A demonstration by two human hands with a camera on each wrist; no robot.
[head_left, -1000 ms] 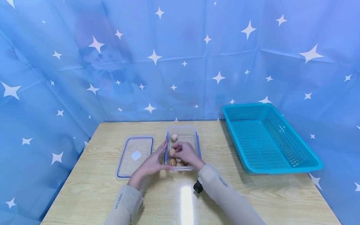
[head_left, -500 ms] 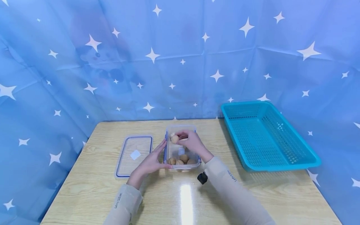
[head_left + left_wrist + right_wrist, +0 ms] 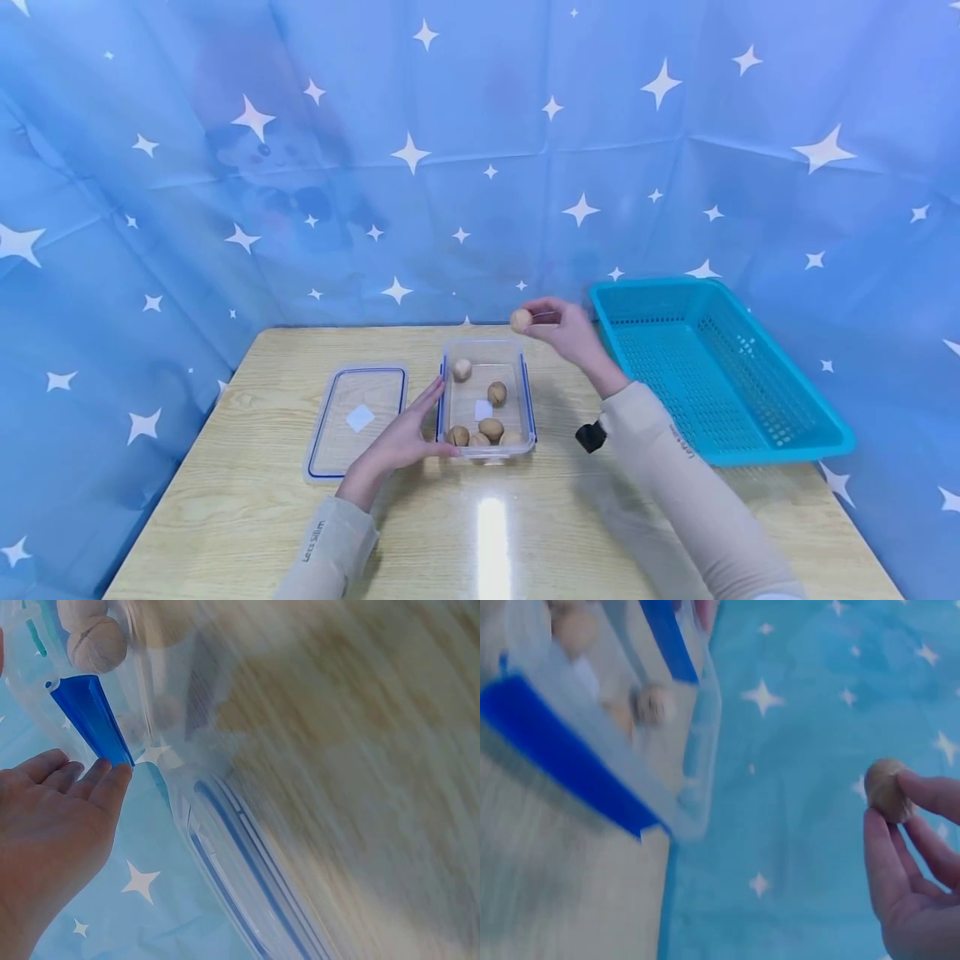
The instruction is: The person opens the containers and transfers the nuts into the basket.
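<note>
A clear plastic container (image 3: 489, 448) with blue side clips stands on the table, and several walnuts (image 3: 491, 429) lie in it. My left hand (image 3: 401, 435) rests against its left side with straight fingers, the thumb at the near left corner. In the left wrist view its fingertips (image 3: 112, 774) touch the blue clip (image 3: 94, 720). Up beyond the container's far right corner, my right hand (image 3: 573, 335) pinches one walnut (image 3: 521, 320) between thumb and fingers. The right wrist view shows this held walnut (image 3: 889, 790) in the air, apart from the container.
Left of the container lies its clear lid (image 3: 358, 421) with a blue seal. A turquoise perforated basket (image 3: 712, 458) stands at the right of the wooden table (image 3: 247, 517). A blue star-patterned curtain (image 3: 480, 150) hangs behind the table.
My right hand has taken hold of a walnut inside the container and lifted it out, up and to the right. The left hand has stayed at the container's left side.
</note>
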